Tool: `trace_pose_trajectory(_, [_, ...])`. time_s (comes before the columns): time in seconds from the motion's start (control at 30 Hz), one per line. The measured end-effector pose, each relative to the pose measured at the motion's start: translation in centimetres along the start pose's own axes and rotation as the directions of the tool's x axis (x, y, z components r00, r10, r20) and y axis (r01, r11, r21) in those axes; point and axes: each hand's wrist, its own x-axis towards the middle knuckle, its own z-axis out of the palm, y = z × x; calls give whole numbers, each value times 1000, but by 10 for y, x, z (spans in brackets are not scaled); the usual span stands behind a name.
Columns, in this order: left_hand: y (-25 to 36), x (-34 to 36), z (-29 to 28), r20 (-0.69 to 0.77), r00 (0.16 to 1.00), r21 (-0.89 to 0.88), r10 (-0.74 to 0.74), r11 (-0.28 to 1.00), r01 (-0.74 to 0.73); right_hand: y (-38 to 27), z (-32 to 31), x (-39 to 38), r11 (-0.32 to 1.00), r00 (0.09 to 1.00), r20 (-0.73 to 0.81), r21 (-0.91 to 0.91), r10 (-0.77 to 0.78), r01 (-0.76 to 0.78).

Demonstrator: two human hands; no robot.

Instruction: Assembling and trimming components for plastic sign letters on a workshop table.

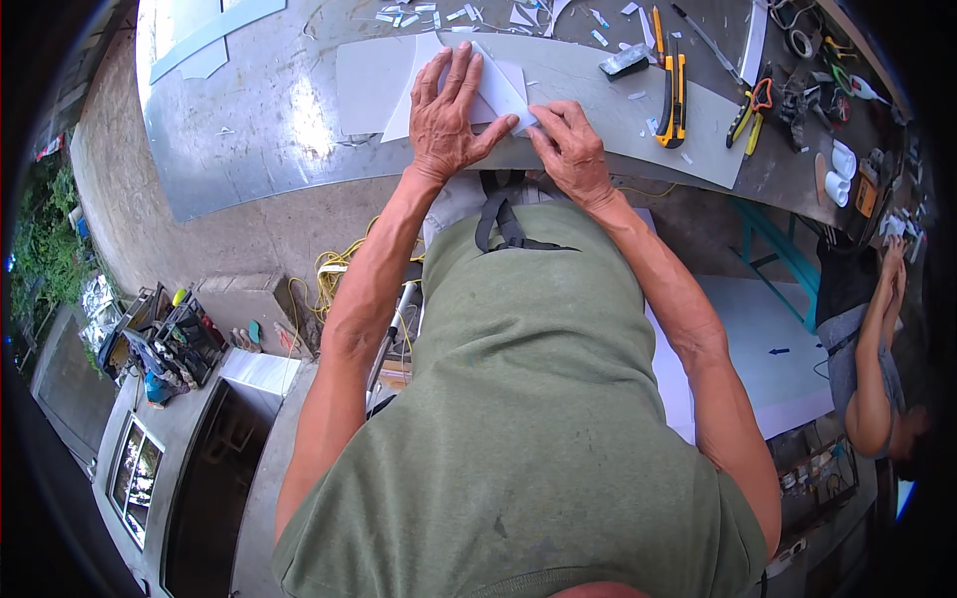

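Observation:
On a grey board (369, 90) at the worktable's near edge lie layered white sheets (502, 92) cut in angular shapes. My left hand (449, 115) rests on the sheets with fingers stretched out, pressing near their upper left part. My right hand (568, 145) has curled fingers pinching the lower right corner of the top white sheet, close beside my left thumb. To the right on the board lie a yellow and black utility knife (672, 100) and a small dark block (626, 60). Yellow-handled pliers (753, 115) lie farther right.
The metal table (229, 130) holds white scraps (469, 14), pale strips (204, 35), tape rolls and tools on the right. Yellow cable (334, 267) lies below by a concrete block (239, 299). A co-worker (867, 369) works at the right. A teal trestle (768, 249) stands under the table.

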Motion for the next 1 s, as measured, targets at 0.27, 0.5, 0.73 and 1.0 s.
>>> trace_pose_trajectory(0.27, [2,0,-1,8,1000,-3,-3,1000,3,1,-1,1,1000,1000,7,-4,-4,4])
trace_pose_trajectory(0.5, [1,0,0,6,1000,9,-4,1000,4,2,-1,1,1000,1000,4,2,-26,26])
trace_pose_trajectory(0.73, [1,0,0,18,1000,20,-8,1000,7,3,-1,1,999,999,7,1,-32,32])
trace_pose_trajectory(1.0, [6,3,-5,33,999,-6,-7,1000,7,4,-2,1,1000,999,25,7,-29,29])
